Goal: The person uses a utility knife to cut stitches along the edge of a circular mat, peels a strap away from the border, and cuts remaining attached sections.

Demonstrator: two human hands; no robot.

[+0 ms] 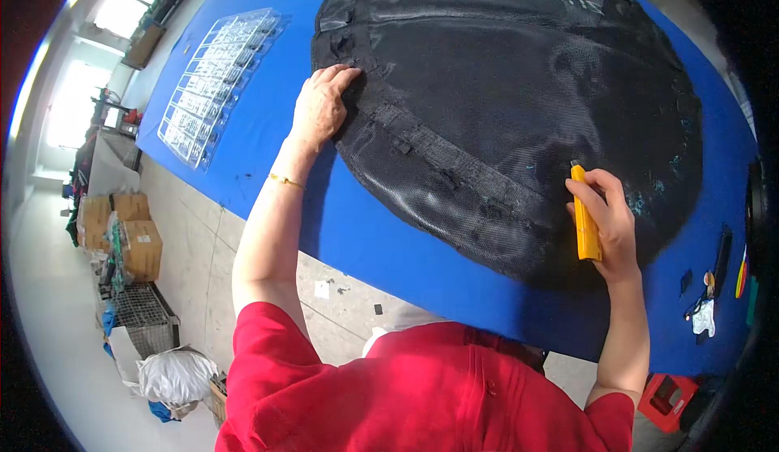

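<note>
A large round black trampoline mat (503, 95) lies on the blue table, its white lettering upside down at the far edge. At its left rim, my left hand (323, 105) is closed on the edge of the fabric, with the fingertips partly hidden. A strip of dark webbing (454, 160) runs along the mat's near left side. Over the mat's near right part, my right hand (608, 223) grips a yellow utility knife (584, 217). The knife's dark tip points away from me; I cannot tell whether the blade is out.
Clear plastic sheet with a printed grid (219, 83) rests on the blue table (324, 208) at the left. Small tools and a black strap (722, 261) lie by the right edge. Cardboard boxes (130, 237) and a wire crate (144, 318) stand on the floor; a red crate (667, 401) is lower right.
</note>
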